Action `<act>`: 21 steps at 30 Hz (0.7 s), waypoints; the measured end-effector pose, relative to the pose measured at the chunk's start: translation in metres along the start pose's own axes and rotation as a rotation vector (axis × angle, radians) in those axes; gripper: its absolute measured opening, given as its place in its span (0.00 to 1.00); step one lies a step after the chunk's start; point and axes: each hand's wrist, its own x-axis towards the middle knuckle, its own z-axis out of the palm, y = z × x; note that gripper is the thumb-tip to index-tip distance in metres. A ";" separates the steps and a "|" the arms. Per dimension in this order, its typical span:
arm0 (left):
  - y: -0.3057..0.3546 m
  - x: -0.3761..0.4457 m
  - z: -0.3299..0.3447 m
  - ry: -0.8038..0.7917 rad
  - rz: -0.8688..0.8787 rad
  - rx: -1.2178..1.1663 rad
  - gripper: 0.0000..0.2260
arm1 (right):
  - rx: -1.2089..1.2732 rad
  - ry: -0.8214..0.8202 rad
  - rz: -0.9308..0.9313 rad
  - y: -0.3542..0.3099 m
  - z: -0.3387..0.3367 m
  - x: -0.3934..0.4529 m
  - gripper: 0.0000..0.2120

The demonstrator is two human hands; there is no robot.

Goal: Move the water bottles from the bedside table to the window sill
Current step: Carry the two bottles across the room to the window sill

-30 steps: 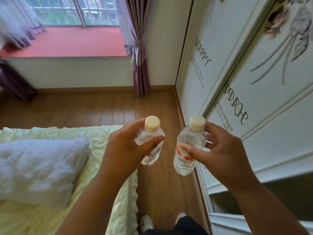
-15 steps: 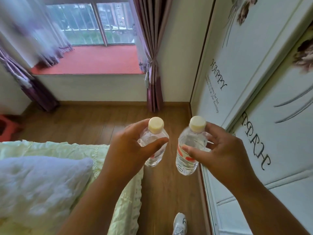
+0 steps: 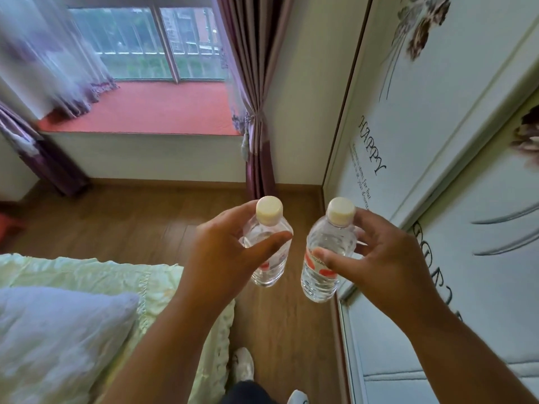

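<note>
Upright, water bottles [image 3: 267, 246], caps up.

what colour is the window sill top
Red: the window sill has a flat red top, clearest in the head view.

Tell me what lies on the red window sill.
The window sill shows bare red surface, with only curtain hems trailing on its left end. Curtains cover both ends, so anything there stays hidden.
</note>
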 end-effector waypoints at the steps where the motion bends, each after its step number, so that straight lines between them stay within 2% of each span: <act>1: -0.003 0.006 0.002 -0.010 0.003 -0.005 0.24 | 0.000 -0.001 0.007 0.002 0.000 0.005 0.33; 12: -0.053 0.120 0.008 -0.119 0.048 -0.121 0.23 | -0.077 0.105 0.122 0.001 0.015 0.089 0.30; 21: -0.127 0.235 -0.045 -0.091 0.035 -0.173 0.22 | -0.039 0.113 0.090 -0.029 0.087 0.215 0.29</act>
